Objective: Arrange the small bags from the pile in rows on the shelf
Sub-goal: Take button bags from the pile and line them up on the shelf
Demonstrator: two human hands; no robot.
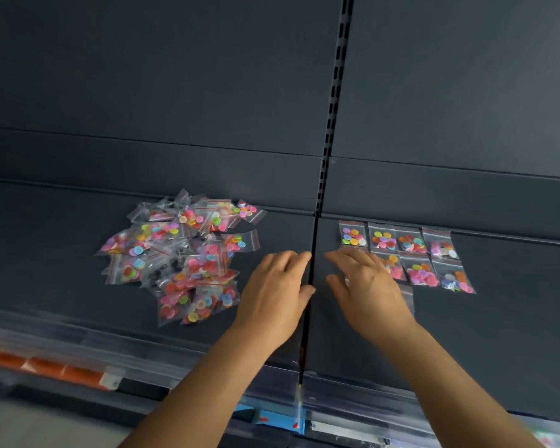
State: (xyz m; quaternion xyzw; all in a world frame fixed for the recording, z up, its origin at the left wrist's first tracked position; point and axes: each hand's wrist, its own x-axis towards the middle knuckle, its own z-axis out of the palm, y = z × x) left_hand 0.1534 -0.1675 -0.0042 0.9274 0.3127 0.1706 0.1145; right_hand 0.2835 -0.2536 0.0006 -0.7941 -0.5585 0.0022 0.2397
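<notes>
Bags in the pile (181,257) sit left on the shelf (78,202), pointing every way; rowed bags (411,253) right stand seal-end toward the back, long axis front-to-back. Your right hand (369,286) hovers over them, fingers loose, and could knock the rows crooked; left hand (275,295) relaxed, holding nothing.

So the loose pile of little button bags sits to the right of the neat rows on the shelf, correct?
Not quite. The head view shows the pile lying to the left of the neat rows, across the shelf's dark seam. The rest is right: the bags hold coloured buttons and sit on the shelf.
</notes>
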